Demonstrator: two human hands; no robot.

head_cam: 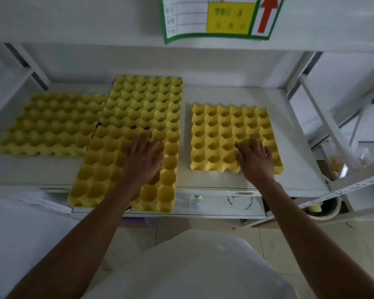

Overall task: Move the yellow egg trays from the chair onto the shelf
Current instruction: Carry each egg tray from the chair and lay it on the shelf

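Egg trays, yellow, four on the shelf (294,152). Your left hand (143,157) lies flat, fingers spread, on the front middle tray (108,169), which overhangs the edge; your right hand (256,159) presses flat on the right tray (225,130). Behind: back tray (145,100); far left tray (50,124).

We see a white metal shelf (294,134) carrying four yellow moulded egg trays: one at the far left (50,124), one at the far middle (145,100), one near the middle (108,167) overhanging the shelf's front edge, and one lying apart on the right (222,130).
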